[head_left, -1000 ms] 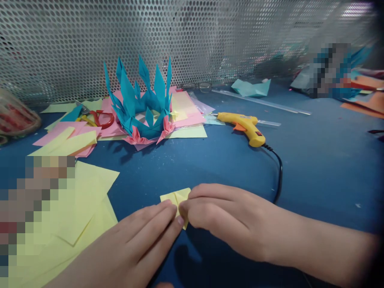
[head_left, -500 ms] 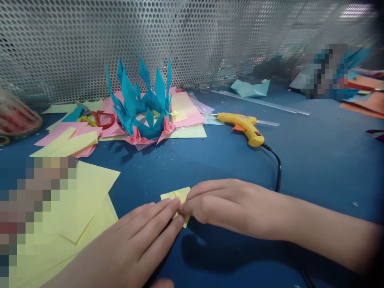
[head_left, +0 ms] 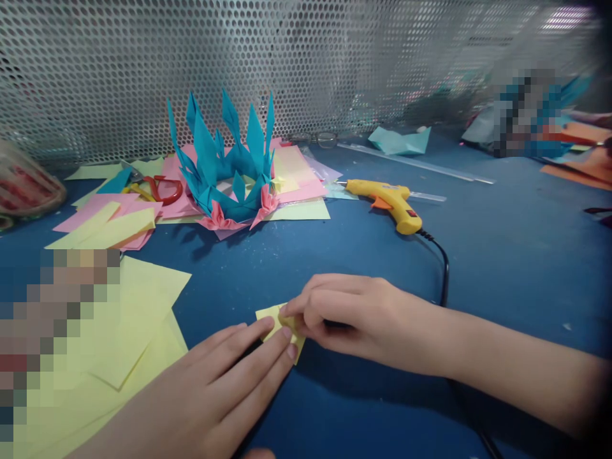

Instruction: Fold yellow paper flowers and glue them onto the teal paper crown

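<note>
A small folded yellow paper piece (head_left: 270, 317) lies on the blue table (head_left: 502, 255) near the front. My left hand (head_left: 224, 382) rests flat with its fingers stretched out, the tips pressing on the paper's near edge. My right hand (head_left: 344, 315) comes in from the right, its fingers curled and pinching the paper's right side. Most of the paper is hidden under the fingers.
Loose yellow sheets (head_left: 138, 319) lie at the left. Behind stand a blue and pink origami crown (head_left: 224, 172), pink and yellow sheets (head_left: 119, 217), red-handled scissors (head_left: 160, 188) and a yellow glue gun (head_left: 392, 203) with its black cord (head_left: 444, 268). A perforated metal screen (head_left: 287, 57) closes the back.
My right hand has shifted left and up over the yellow paper, its fingers curling into a pinch. The left hand has barely moved.
</note>
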{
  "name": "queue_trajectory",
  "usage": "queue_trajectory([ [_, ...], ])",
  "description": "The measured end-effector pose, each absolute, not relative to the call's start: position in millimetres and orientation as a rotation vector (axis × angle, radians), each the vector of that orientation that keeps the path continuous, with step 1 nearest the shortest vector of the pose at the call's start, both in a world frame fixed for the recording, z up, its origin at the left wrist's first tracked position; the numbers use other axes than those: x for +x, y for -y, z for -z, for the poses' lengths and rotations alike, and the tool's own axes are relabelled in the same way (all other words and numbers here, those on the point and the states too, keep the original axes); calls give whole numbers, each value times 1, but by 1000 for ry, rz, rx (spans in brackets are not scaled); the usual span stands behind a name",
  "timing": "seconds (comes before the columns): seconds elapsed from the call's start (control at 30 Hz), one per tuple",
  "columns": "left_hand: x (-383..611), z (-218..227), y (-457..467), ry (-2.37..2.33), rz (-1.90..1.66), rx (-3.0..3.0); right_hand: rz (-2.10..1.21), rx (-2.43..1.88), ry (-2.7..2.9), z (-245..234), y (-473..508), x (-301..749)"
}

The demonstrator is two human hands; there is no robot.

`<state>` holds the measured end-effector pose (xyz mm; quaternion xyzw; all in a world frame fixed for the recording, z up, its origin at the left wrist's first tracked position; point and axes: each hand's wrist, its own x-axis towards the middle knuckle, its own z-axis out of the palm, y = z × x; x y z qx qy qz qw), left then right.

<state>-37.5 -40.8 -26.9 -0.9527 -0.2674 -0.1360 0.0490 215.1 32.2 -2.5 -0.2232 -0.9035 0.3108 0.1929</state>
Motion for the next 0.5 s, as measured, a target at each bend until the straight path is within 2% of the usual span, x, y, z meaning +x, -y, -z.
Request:
queue_trajectory([
  [0.2,-34,16,39,861,323,-2949,-810,-647,2594,-3,-32,215],
  [0.37,-34,13,39,919,299,-2934,-574,-734,2624,-2,-32,215],
  [0.5,-34,17,42,982,294,-2901,-557,-755,2597,1,-32,215],
])
